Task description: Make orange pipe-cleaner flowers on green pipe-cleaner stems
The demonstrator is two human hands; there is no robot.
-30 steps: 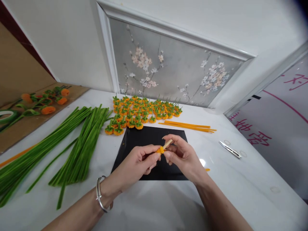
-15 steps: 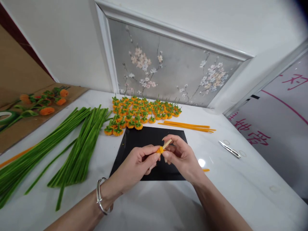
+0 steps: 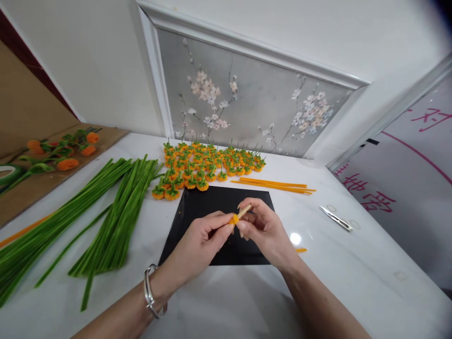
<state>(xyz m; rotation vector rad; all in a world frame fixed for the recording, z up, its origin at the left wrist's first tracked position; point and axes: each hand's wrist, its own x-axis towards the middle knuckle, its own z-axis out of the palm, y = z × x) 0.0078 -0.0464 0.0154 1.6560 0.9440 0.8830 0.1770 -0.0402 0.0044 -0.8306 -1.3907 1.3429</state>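
Observation:
Over the black mat (image 3: 212,202), my two hands meet around a short pale wooden stick (image 3: 245,211). An orange pipe cleaner (image 3: 234,219) is wound about the stick's lower end. My left hand (image 3: 201,240) pinches the orange pipe cleaner between thumb and forefinger. My right hand (image 3: 263,230) has its fingers curled round the stick, with the thumb tip by the orange winding. Parts of the stick and the winding are hidden by my fingers.
Several small orange-and-green pipe-cleaner flowers (image 3: 201,162) stand behind the mat. Green pipe cleaners (image 3: 116,226) lie at left, loose orange ones (image 3: 275,184) behind right. Scissors or snips (image 3: 335,218) lie farther right. Finished orange flowers (image 3: 67,164) and green tape (image 3: 10,174) sit on cardboard.
Both hands keep their hold on the stick and the orange pipe cleaner. The left wrist has turned slightly; the whole view has shifted a little.

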